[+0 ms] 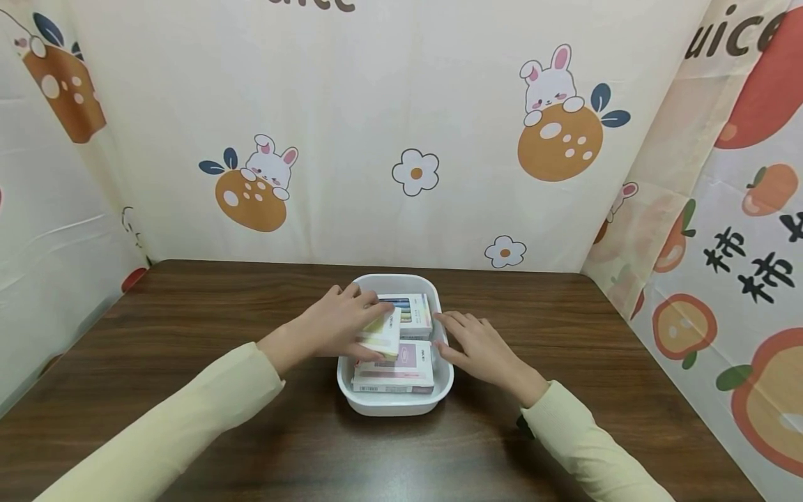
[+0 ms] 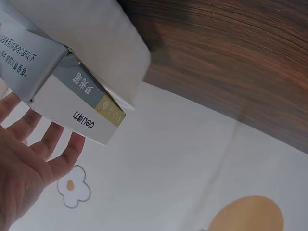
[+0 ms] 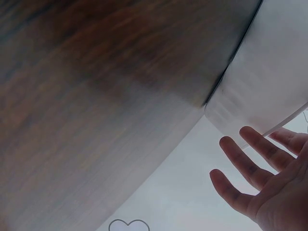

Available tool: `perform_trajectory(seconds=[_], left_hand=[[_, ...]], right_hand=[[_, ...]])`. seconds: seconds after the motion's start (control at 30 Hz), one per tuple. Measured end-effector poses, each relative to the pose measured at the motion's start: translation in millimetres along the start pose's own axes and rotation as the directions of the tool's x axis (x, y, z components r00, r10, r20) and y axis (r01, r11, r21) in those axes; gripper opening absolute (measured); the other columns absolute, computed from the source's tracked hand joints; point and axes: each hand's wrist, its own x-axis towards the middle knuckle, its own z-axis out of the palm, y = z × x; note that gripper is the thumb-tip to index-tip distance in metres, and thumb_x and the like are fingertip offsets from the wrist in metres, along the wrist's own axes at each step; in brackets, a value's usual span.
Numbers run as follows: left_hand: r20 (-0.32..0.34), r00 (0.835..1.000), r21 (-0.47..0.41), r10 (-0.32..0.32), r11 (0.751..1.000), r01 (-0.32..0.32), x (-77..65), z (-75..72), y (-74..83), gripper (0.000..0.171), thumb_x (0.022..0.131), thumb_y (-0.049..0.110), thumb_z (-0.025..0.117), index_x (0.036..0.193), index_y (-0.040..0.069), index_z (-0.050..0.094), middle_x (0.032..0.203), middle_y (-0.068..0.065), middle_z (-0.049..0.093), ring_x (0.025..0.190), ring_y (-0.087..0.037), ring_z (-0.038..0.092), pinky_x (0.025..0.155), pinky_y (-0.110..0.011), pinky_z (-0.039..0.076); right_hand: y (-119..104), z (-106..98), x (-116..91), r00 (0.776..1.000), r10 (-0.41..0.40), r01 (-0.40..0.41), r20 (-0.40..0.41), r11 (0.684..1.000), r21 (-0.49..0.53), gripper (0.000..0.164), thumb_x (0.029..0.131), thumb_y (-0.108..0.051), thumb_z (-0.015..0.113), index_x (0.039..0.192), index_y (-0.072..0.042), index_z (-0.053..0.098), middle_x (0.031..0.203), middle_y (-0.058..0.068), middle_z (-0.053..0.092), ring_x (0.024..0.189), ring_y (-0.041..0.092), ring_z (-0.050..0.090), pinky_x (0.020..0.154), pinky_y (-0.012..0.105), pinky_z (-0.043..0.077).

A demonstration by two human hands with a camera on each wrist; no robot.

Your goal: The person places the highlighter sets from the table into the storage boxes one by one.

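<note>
Over the left side of a white plastic basket, my left hand grips a small white and yellow highlighter box. The left wrist view shows the box's printed end and the fingers along its side. Beneath it in the basket lies a white and pink box; behind that is a white box with a coloured picture. My right hand is at the basket's right rim, fingers extended, holding nothing; whether the fingertips touch the rim is hard to tell.
The basket stands on a dark brown wooden table. A pale printed cloth hangs behind the table's far edge, and more printed cloth hangs at the right side.
</note>
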Motion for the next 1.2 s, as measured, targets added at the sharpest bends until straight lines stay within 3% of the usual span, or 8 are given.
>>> perform_trajectory(seconds=[0.3,0.57,0.87,1.2], left_hand=[[-0.012,1.0,0.016,0.009,1.0,-0.009,15.3,1.1,11.8,0.076,0.069,0.071,0.058,0.127,0.022,0.051,0.109,-0.002,0.058,0.092,-0.024,0.05,0.073,-0.041,0.046],[0.038,0.999,-0.036,-0.012,0.999,0.014,24.6,3.1,24.2,0.077,0.069,0.071,0.058,0.128,0.023,0.05,0.11,-0.002,0.057,0.095,-0.024,0.05,0.076,-0.042,0.045],[0.01,1.0,0.0,-0.002,1.0,0.002,29.0,8.5,32.7,0.077,0.068,0.072,0.058,0.127,0.023,0.05,0.109,-0.001,0.057,0.092,-0.024,0.052,0.071,-0.038,0.045],[0.049,0.999,-0.017,-0.024,1.0,0.025,27.3,17.9,39.9,0.078,0.068,0.074,0.055,0.128,0.023,0.049,0.113,-0.003,0.056,0.095,-0.025,0.052,0.072,-0.042,0.046]], right_hand=[[0.1,0.1,0.9,1.0,-0.014,0.014,-0.016,1.0,-0.003,0.048,0.09,-0.038,0.05,0.13,-0.012,0.05,0.126,0.008,0.055,0.113,0.027,0.053,0.088,0.049,0.043],[-0.1,0.3,0.9,1.0,-0.018,0.017,-0.018,1.0,-0.006,0.047,0.09,-0.038,0.05,0.13,-0.012,0.05,0.126,0.008,0.055,0.113,0.026,0.053,0.087,0.049,0.043],[0.1,0.4,0.9,1.0,-0.016,0.016,-0.021,1.0,-0.004,0.047,0.09,-0.036,0.05,0.13,-0.013,0.05,0.125,0.006,0.055,0.112,0.026,0.054,0.086,0.049,0.044],[0.3,0.3,0.3,1.0,-0.012,0.012,-0.012,1.0,0.0,0.047,0.09,-0.038,0.049,0.131,-0.013,0.049,0.127,0.007,0.054,0.113,0.026,0.053,0.088,0.049,0.043]])
